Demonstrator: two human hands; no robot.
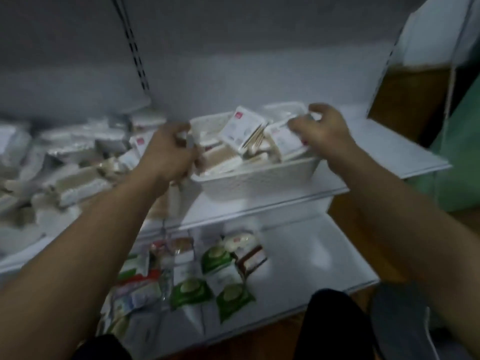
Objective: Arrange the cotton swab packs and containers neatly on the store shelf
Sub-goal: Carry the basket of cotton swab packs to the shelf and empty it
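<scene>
- The left hand (168, 149) curls at the left rim of the basket (259, 178). Its fingers are smeared, so I cannot tell what it holds.
- The right hand (322, 128) covers a corner of a pack (283, 139). I cannot tell if it grips it.
- The words on that pack are too small to read.
- The pile of packs (72, 165) is blurry and cut off at the left edge.
- An arm (91, 242) hides part of the lower shelf (311, 255).
- A dark shape (400, 315) is cut off at the bottom.
</scene>
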